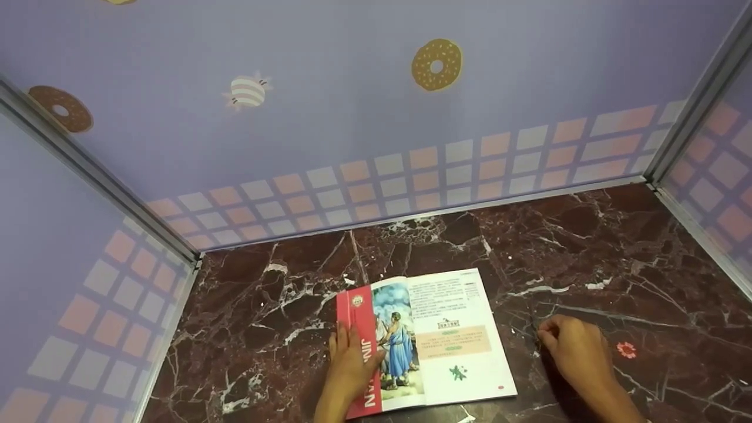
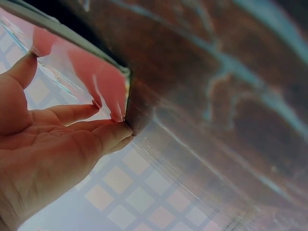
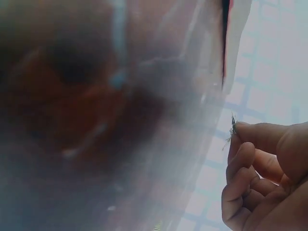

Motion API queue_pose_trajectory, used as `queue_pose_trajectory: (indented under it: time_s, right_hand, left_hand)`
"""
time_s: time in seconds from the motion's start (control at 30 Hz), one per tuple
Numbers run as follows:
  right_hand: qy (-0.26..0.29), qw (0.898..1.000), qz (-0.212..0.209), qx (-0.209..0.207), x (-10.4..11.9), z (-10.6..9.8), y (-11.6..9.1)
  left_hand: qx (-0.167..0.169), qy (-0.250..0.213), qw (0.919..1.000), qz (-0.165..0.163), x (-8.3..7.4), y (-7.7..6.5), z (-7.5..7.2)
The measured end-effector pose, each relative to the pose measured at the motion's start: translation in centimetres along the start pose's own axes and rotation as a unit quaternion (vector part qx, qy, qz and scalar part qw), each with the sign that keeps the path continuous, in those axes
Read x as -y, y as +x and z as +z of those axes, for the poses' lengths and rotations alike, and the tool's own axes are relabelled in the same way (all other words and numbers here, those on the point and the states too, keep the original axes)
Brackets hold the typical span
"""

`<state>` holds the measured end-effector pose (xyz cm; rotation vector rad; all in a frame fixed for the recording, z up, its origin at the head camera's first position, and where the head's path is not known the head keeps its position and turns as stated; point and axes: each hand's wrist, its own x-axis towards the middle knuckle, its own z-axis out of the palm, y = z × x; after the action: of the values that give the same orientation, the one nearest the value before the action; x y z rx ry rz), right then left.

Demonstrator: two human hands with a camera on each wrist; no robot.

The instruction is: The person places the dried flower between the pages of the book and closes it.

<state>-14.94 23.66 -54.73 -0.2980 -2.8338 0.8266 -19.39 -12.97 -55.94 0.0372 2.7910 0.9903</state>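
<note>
An open book (image 1: 464, 388) lies on the dark red marbled table, its red cover flap (image 1: 361, 317) showing on the left beside a picture of a blue-robed figure. My left hand (image 1: 348, 365) rests on that flap with fingers extended; in the left wrist view the fingertips touch the glossy red surface (image 2: 103, 79). Right of the book, my right hand (image 1: 578, 351) pinches a small, thin, dark green sprig (image 3: 233, 129) between thumb and index finger, the other fingers curled. A small green leafy shape (image 1: 458, 372) shows low on the right page.
A small red flower-like piece (image 1: 626, 350) lies on the table (image 1: 664, 252) to the right of my right hand. Purple panels (image 1: 352, 117) printed with doughnuts and pink and white squares stand at the back, left and right. Tiny white specks dot the tabletop.
</note>
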Motion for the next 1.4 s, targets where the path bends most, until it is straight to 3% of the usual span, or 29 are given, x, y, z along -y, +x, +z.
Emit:
queue_pose_trajectory:
  time_s: [0.4, 0.87, 1.4]
  right_hand:
    - [0.012, 1.000, -0.016, -0.010, 2.0, 0.3, 0.1]
    - [0.015, 1.000, -0.023, 0.015, 4.3, 1.5, 0.1]
    - [0.014, 0.999, -0.047, 0.013, 6.9, 3.0, -0.1]
  left_hand:
    - [-0.005, -0.004, 0.9999, 0.011, 0.1, 0.2, -0.1]
    - [-0.002, -0.006, 1.0000, 0.002, 0.2, 0.2, 0.0]
    - [-0.003, -0.007, 1.0000, 0.005, 0.3, 0.2, 0.1]
